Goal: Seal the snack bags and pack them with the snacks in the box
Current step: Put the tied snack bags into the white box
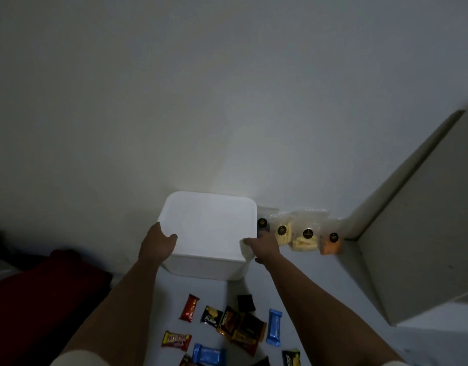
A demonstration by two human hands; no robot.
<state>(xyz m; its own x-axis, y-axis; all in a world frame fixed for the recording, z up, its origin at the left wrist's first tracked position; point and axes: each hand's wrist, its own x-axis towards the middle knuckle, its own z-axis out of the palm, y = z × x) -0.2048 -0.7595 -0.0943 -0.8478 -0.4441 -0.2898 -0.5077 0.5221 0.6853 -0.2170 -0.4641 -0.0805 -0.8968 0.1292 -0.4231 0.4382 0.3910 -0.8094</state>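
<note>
A white square foam box with rounded corners [209, 228] stands on the pale surface [320, 281] against a plain white wall [227, 101], its lid on. Both hands grip it from the near side: the left hand [159, 243] clasps the left edge of the lid with the thumb lying on top, and the right hand [263, 247] holds the near right corner, fingers curled around the side and thumb on the lid.

Just right of the box, four clear plastic snack bags with round black stickers [301, 233] lean in a row along the wall; the two in the middle hold pale yellow pieces and the rightmost holds something orange. The leftmost bag is partly hidden behind the box and the right hand.

Nearer the person, between the forearms, small wrapped snacks [235, 328] lie scattered flat on the surface: a red bar [189, 307], a blue bar [273, 327], a second blue pack [207, 353], a red and yellow pack [176, 340], a black pack with yellow print [211, 317] and several dark brown and orange packs overlapping one another.

A dark red cloth [43, 286] lies at the left, and a pale ledge [412, 220] rises at the right
</note>
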